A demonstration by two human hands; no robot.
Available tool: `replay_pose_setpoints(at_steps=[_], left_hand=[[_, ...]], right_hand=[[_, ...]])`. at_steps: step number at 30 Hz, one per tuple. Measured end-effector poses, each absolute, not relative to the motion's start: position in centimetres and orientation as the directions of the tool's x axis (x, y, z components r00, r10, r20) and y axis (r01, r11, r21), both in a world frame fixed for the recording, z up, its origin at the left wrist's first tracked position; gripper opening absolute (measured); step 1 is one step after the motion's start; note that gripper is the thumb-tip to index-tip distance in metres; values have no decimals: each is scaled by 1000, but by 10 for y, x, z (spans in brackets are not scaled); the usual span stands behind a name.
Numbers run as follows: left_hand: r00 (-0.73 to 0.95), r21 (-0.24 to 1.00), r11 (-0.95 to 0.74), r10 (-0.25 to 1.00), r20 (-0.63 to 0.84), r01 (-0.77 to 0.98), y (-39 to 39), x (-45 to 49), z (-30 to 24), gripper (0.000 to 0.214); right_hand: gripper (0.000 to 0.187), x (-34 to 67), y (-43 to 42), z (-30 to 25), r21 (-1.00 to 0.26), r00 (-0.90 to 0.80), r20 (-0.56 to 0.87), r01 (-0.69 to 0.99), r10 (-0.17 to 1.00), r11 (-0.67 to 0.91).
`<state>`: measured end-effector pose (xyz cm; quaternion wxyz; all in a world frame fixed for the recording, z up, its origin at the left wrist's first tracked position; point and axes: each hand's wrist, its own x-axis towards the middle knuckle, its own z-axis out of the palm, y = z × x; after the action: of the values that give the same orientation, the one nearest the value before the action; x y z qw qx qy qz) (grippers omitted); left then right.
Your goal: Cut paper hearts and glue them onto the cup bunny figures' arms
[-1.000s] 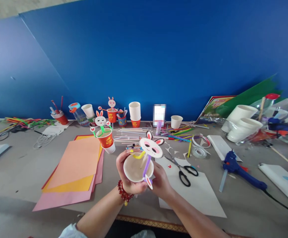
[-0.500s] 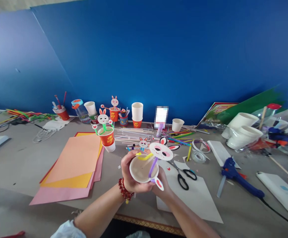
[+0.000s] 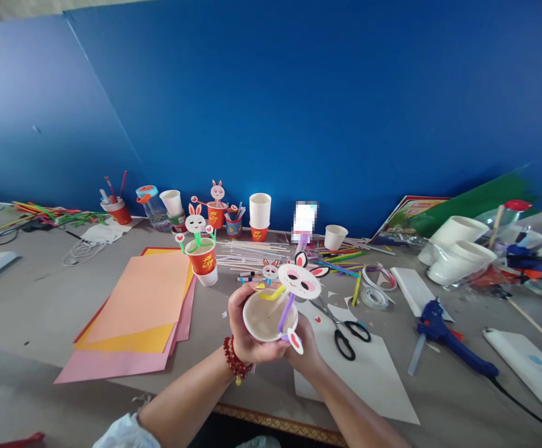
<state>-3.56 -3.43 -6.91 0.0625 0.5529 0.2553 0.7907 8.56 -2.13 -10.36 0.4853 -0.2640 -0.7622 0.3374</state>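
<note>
A white-rimmed paper cup (image 3: 261, 323) is in my hands near the table's front edge, its opening turned toward me. My left hand (image 3: 242, 333) is closed around its left side and bottom. From the right, my right hand (image 3: 307, 351) grips the cup; its fingers are mostly hidden. A paper rabbit head (image 3: 299, 279) with black-edged ears stands over the cup on a stick. Beside it are a yellow pipe cleaner (image 3: 273, 295) and a purple pipe cleaner (image 3: 286, 311). A white paw with a red centre (image 3: 295, 341) hangs at the purple one's lower end.
Scissors (image 3: 344, 341) lie on white paper (image 3: 364, 386) to the right, near a blue glue gun (image 3: 452, 345). Coloured sheets (image 3: 135, 298) are stacked at left. A finished rabbit cup (image 3: 201, 258) stands behind them. Tape (image 3: 374, 297) and several straws lie farther back.
The rabbit head has shifted slightly left and up over the cup, and the paw has moved a little left and up. Both hands keep their hold.
</note>
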Motion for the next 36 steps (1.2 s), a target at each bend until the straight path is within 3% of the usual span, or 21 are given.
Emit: replay_pose_setpoints(at_steps=[8, 16, 21, 27, 31, 36], left_hand=[[-395, 519, -836, 424, 815, 175, -35, -36, -70, 76], [-372, 483, -863, 405, 835, 144, -37, -35, -70, 80], [-414, 547, -823, 449, 792, 153, -36, -35, -74, 79], [-456, 721, -693, 649, 610, -22, -35, -37, -74, 67], [-461, 755, -653, 689, 560, -58, -35, -37, -70, 60], [-440, 741, -666, 642, 628, 86, -32, -36, -75, 65]], right_hand=[[38, 86, -20, -101, -804, -385, 549, 1, 742, 595], [54, 87, -19, -96, -790, -393, 581, -62, 713, 610], [40, 86, -18, -100, -797, -376, 561, -4, 737, 604], [19, 87, -17, -94, -832, -402, 517, -28, 756, 554], [39, 90, -17, -85, -830, -371, 548, -128, 750, 543], [51, 96, -22, -85, -797, -344, 594, -132, 727, 589]])
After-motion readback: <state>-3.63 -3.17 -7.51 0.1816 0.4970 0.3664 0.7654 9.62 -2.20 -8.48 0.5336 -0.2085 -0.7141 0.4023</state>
